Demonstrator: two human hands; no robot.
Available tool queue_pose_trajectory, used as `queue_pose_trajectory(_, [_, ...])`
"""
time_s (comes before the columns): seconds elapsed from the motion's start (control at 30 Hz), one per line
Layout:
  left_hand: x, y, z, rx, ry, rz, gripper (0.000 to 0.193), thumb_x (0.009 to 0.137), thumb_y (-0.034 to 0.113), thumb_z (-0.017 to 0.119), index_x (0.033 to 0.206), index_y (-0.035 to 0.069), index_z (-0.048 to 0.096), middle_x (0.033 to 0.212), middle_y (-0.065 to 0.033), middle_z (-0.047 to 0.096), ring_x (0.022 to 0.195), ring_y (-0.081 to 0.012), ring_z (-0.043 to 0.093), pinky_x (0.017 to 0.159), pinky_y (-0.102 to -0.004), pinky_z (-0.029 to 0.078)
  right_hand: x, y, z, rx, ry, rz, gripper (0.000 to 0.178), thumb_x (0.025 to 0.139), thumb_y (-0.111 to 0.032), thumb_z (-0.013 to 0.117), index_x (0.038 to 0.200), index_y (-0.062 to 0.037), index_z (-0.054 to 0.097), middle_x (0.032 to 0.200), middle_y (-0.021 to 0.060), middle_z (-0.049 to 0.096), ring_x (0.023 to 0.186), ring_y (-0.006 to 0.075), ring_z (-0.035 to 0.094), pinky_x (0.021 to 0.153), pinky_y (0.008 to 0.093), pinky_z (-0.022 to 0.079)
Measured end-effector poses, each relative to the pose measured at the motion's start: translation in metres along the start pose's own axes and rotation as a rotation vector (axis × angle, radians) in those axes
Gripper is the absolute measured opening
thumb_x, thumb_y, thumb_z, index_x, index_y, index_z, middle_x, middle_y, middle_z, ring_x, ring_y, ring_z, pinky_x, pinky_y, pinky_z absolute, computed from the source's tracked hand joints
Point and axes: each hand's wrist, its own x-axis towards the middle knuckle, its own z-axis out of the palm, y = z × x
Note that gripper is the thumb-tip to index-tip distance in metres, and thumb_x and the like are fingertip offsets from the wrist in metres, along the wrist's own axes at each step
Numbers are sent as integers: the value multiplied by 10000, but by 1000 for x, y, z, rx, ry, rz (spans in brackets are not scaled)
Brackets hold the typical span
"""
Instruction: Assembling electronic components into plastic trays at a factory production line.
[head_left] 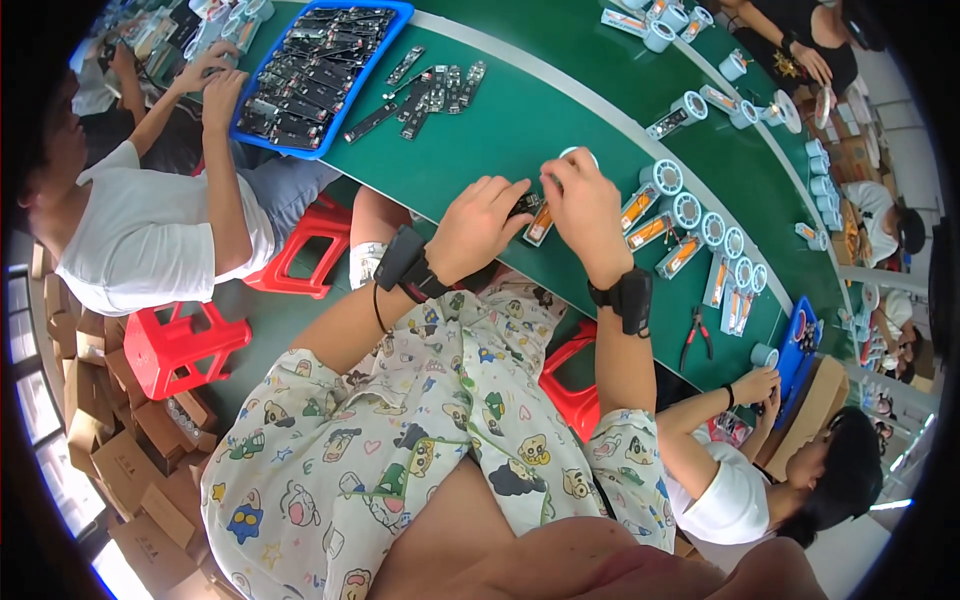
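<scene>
My left hand (pixel 476 226) is closed at the table's near edge, its fingertips on a small black circuit board (pixel 525 205). Close by on the right, my right hand (pixel 584 206) has thumb and forefinger pinched together; whatever they grip is too small or hidden to make out. Between the hands lies a white housing with an orange strip (pixel 538 226). The pale round end (pixel 580 157) of a part shows behind my right fingers, mostly covered by them.
Several white housings with round ends (pixel 687 210) line the green table (pixel 480 130) at right, near red-handled pliers (pixel 697 336). Loose circuit boards (pixel 435 95) lie beside a full blue tray (pixel 398 30). Co-workers sit on both sides; a red stool (pixel 185 345) stands left.
</scene>
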Motion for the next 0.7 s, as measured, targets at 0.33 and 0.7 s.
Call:
queue_pose_trajectory(0.33, [10,-26,-2,-178,-60,4,299,858,100,728,1152,66,687,1091,-80,649,1010,-300,605,889,-399,487,-38,6,32,921,-61,523,163,966,-70,648,1118,-20,682,991,52,719,710,63,618,531,254,462])
queue_pose_trajectory(0.7, [34,-37,1,-290,-154,90,284,830,68,748,1110,46,704,1090,-108,692,996,-311,657,852,-397,557,-33,11,28,1007,-21,434,255,975,-42,620,1228,-34,649,963,26,707,670,30,554,524,192,423])
